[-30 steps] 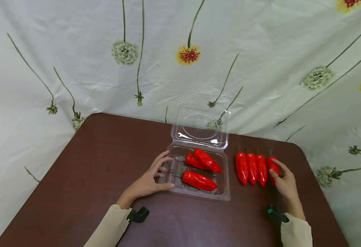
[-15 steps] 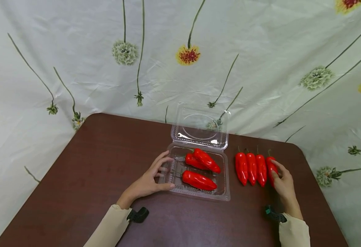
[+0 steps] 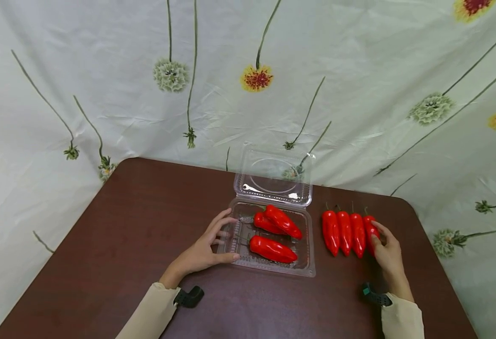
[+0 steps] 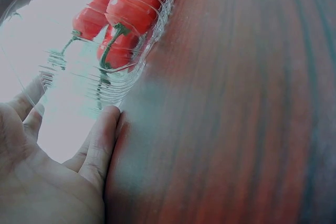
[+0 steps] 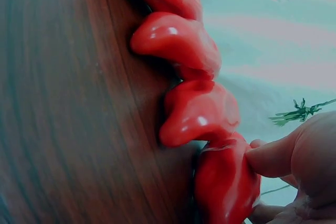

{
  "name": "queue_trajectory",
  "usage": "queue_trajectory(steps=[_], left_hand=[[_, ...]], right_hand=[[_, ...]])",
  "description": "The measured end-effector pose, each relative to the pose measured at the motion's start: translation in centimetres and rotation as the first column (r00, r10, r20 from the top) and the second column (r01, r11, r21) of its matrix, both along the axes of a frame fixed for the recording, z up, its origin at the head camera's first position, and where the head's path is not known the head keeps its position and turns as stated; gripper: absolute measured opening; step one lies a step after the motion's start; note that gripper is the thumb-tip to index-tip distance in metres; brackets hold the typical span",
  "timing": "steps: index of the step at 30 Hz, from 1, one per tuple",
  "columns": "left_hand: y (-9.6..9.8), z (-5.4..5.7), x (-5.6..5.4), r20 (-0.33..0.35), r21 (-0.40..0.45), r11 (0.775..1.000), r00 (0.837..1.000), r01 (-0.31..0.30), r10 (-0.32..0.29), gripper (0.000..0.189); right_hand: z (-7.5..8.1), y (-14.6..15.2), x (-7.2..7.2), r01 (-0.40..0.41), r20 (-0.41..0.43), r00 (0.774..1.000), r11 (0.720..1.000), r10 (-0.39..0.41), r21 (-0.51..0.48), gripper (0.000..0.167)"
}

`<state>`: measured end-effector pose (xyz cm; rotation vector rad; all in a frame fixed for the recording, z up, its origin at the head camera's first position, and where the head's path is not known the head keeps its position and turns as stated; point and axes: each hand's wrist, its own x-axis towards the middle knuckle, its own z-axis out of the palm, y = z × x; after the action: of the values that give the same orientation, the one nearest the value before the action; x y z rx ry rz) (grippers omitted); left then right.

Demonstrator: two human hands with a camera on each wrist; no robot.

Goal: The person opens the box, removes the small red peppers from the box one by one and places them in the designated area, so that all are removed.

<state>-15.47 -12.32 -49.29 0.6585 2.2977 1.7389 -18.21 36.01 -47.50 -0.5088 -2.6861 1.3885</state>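
In the head view, a clear plastic clamshell box [image 3: 309, 269] lies with its lid raised. Inside it are three red peppers [image 3: 273, 249]. My left hand [image 3: 197, 254] is spread at the box's left side, thumb at the front corner; the left wrist view shows the thumb tip against the ribbed wall. To the right, several red peppers [image 3: 344, 233] stand side by side in a row, stems away from me. My right hand [image 3: 389, 254] holds the rightmost pepper [image 5: 226, 182] between thumb and fingers. Part of that pepper is hidden by the hand.
Everything rests on a dark brown table [image 3: 146, 202] with rounded far corners. Behind it hangs a pale cloth [image 3: 358, 70] printed with flowers, close to the raised clear lid [image 3: 273, 174].
My right hand has moved slightly left, bringing the rightmost pepper up against the row, so the gap there has closed. The left hand and the box have stayed in place.
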Motion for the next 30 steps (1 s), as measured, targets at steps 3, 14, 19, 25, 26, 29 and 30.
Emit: queue_trajectory(steps=[3,14,19,25,26,29,30], left_hand=[[-0.03,-0.07,-0.01,-0.007,-0.004,1.0,1.0,-0.001,0.001,0.088],[-0.06,-0.08,0.04,-0.001,0.008,1.0,1.0,0.005,-0.005,0.086],[-0.05,0.0,0.12,-0.005,0.008,1.0,1.0,0.005,-0.005,0.085],[0.02,0.11,0.16,-0.006,0.012,1.0,1.0,0.006,-0.006,0.085],[0.02,0.1,0.15,-0.007,0.012,1.0,1.0,0.008,-0.008,0.084],[0.0,0.08,0.13,-0.01,0.012,1.0,1.0,0.009,-0.009,0.084],[-0.03,0.02,0.12,-0.012,0.011,1.0,1.0,0.01,-0.01,0.084]], right_hand=[[0.02,-0.02,-0.07,-0.019,0.01,1.0,1.0,0.019,-0.006,0.047],[-0.08,-0.07,0.01,-0.034,-0.009,0.999,0.999,0.034,0.002,0.048],[-0.05,-0.09,0.06,-0.036,-0.012,0.999,0.999,0.036,-0.002,0.049],[-0.06,0.03,0.16,-0.031,-0.01,0.999,1.0,0.031,0.002,0.048],[-0.04,0.05,0.16,-0.028,-0.007,1.0,1.0,0.028,0.001,0.048],[-0.03,0.09,0.09,-0.017,-0.001,1.0,1.0,0.017,0.001,0.048],[-0.02,0.08,0.07,-0.013,0.0,1.0,1.0,0.013,0.003,0.048]])
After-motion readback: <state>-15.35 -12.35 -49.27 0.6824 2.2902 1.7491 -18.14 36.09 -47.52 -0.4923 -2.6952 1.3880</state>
